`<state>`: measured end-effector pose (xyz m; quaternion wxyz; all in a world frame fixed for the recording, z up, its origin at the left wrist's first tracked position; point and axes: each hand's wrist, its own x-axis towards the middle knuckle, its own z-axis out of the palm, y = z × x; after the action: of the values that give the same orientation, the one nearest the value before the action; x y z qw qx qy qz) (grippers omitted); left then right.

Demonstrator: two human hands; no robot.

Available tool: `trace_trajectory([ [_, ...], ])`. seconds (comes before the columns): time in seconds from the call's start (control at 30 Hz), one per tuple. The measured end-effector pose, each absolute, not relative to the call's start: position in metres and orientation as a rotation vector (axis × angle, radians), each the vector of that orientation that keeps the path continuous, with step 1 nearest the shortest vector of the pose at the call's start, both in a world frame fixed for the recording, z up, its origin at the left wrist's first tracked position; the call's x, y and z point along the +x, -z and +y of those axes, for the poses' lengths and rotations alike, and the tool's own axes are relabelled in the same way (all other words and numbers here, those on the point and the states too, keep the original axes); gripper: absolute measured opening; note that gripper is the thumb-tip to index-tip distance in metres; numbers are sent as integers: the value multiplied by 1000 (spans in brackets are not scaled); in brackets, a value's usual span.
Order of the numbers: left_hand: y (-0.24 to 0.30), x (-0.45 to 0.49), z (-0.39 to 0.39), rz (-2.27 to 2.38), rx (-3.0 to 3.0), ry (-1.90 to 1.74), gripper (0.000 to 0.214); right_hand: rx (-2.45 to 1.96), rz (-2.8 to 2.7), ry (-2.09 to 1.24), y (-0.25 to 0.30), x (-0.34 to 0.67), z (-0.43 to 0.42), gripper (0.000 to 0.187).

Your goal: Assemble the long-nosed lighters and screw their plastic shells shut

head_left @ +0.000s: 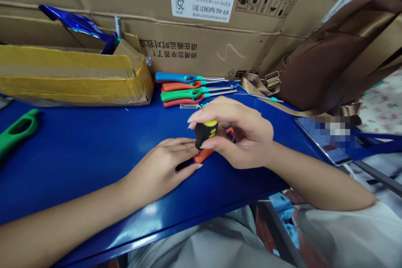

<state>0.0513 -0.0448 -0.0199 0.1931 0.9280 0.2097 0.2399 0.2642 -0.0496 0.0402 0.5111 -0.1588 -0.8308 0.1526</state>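
My right hand (pixel 243 132) is wrapped round a screwdriver (pixel 204 135) with a stubby black and yellow handle. It stands upright over an orange lighter handle (pixel 205 155) lying on the blue table; its tip is hidden. My left hand (pixel 171 157) steadies the same lighter handle from the left, fingers on its far side and thumb on the near side. Beyond the hands, several long-necked lighters (pixel 182 94) with blue, orange, green and red handles lie side by side, metal tubes pointing right. A small clear part (pixel 189 106) sits at their near edge.
A yellow-taped cardboard box (pixel 75 88) stands at the back left, with a blue packet (pixel 78 25) in it. A green lighter handle (pixel 19 132) lies far left. At right are a brown bag (pixel 326 54) and a phone (pixel 323 140). Large cardboard (pixel 201 52) walls the back.
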Motion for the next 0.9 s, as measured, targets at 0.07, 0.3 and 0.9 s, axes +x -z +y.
trace_trajectory([
  [0.07, 20, 51, -45, 597, 2612, -684, 20, -388, -2031, -285, -42, 263, -50, 23],
  [0.3, 19, 50, -46, 587, 2679, -704, 18, -405, -2059, -259, -42, 262, -54, 28],
  [0.9, -6, 29, -47, 944, 2865, -496, 45, -1313, -1465, -687, -85, 394, -6, 32],
])
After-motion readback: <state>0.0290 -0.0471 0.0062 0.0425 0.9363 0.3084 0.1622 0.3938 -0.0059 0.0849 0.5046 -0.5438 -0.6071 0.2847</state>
